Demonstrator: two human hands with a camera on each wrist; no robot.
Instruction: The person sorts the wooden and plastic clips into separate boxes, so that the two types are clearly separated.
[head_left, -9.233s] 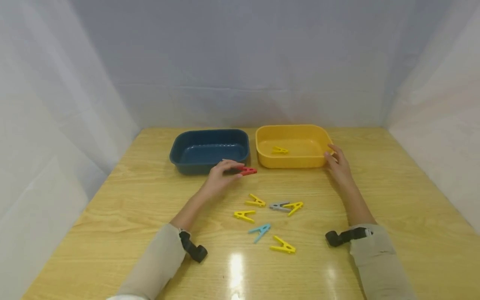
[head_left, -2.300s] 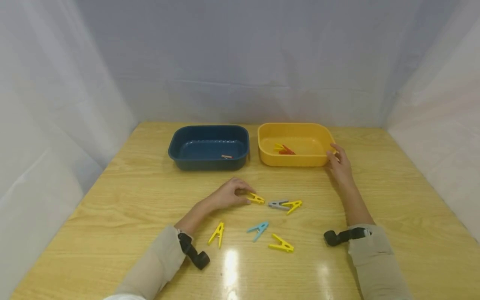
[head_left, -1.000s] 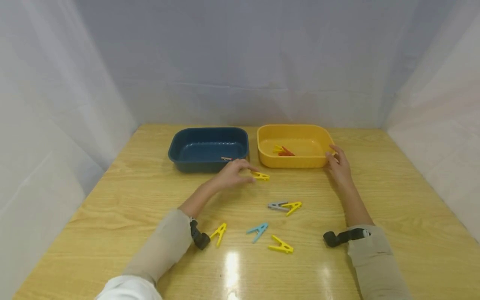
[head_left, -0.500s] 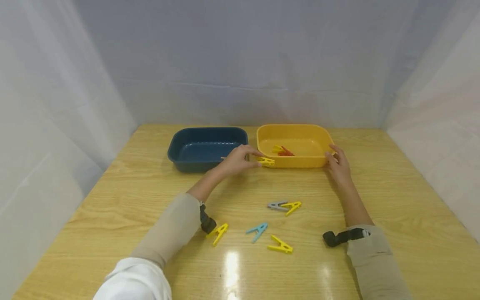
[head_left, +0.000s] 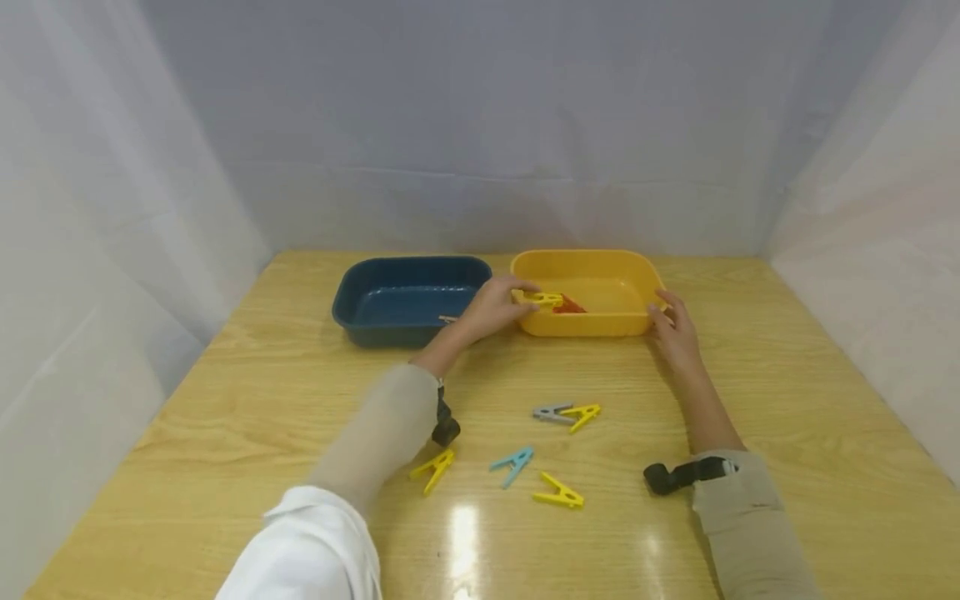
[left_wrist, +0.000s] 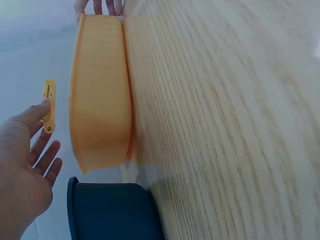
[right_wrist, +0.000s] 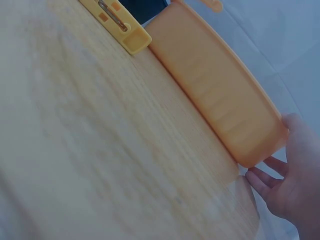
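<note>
Yellow peg held over yellow tub, frame centre.
Left hand [head_left: 495, 307] pinched yellow peg [head_left: 543, 297] above yellow tub [head_left: 592, 322]; right hand [head_left: 675, 330], fingers relaxed, steadied its right wall on the worktop [head_left: 787, 392].

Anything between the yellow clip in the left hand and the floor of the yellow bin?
Nothing visible. The left hand holds the yellow clip already past the near rim of the yellow bin. A red clip lies on the bin floor beside it, not blocking.

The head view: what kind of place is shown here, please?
Probably a staged recording booth rather than a home: white fabric walls enclose a bare wooden table that carries only two plastic bins and some clothespins.
</note>
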